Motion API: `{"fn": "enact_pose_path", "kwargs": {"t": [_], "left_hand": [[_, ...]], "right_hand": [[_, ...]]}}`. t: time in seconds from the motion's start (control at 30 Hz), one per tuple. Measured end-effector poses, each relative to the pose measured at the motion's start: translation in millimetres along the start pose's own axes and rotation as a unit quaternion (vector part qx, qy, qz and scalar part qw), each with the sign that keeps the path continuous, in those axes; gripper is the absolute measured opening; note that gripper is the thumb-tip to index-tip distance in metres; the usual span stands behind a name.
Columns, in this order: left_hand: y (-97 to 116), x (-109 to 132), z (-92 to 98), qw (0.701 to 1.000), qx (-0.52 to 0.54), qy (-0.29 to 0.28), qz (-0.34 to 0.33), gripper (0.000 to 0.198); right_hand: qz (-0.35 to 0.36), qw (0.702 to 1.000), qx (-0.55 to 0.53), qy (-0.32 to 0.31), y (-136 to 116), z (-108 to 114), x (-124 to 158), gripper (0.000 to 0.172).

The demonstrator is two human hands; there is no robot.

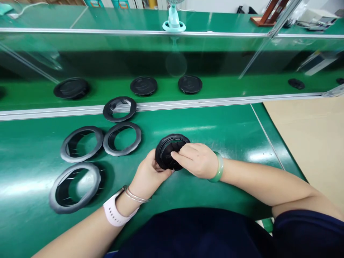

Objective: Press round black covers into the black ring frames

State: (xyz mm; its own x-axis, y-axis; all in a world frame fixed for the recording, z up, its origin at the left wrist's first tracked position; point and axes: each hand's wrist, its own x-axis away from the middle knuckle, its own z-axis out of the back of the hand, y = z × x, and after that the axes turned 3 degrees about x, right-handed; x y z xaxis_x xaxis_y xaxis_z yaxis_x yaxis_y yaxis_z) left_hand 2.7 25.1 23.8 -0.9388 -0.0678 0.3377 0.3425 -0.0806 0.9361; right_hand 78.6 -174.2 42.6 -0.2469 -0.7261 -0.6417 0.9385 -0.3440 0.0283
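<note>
A black round plastic part (162, 147) with a raised rim and a recessed middle is held tilted above the green table. My left hand (150, 172) grips it from the lower left, thumb along the near edge and fingers wrapped underneath. Over its right side, my right hand (195, 159) has curled fingers closed on the part, with the thumb and forefinger at the recessed middle. What lies under those fingers is hidden. To the left, several black rings lie on the table, among them a near ring (57, 200) and another ring (137, 138).
A metal rail (215, 101) borders a sunken green strip bearing black round discs, including one disc (190, 84) straight ahead. One ring (107, 111) overlaps the rail. A small turquoise fan (173, 19) stands on the shelf behind. A beige surface (317, 136) lies right.
</note>
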Motion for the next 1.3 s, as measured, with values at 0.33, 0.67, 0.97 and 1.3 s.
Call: {"fn": "enact_pose_path", "kwargs": {"t": [0.33, 0.67, 0.97, 1.3], "left_hand": [[3.9, 2.1, -3.5, 1.000, 0.015, -0.014, -0.005, 0.061], [2.3, 3.3, -4.0, 1.000, -0.018, -0.018, 0.000, 0.057], [1.4, 0.8, -5.4, 1.000, 0.028, 0.006, -0.004, 0.072], [-3.3, 7.1, 2.3, 0.997, -0.038, -0.029, -0.062, 0.068]], "right_hand": [[-0.084, 0.987, -0.066, -0.123, 3.1, -1.2, -3.7, 0.021], [-0.113, 0.979, -0.019, -0.168, -15.8, -7.0, -4.2, 0.039], [-0.217, 0.964, -0.151, -0.009, -0.1, -3.1, -3.6, 0.042], [-0.406, 0.837, -0.365, -0.045, 8.5, -25.2, -0.3, 0.010]]}}
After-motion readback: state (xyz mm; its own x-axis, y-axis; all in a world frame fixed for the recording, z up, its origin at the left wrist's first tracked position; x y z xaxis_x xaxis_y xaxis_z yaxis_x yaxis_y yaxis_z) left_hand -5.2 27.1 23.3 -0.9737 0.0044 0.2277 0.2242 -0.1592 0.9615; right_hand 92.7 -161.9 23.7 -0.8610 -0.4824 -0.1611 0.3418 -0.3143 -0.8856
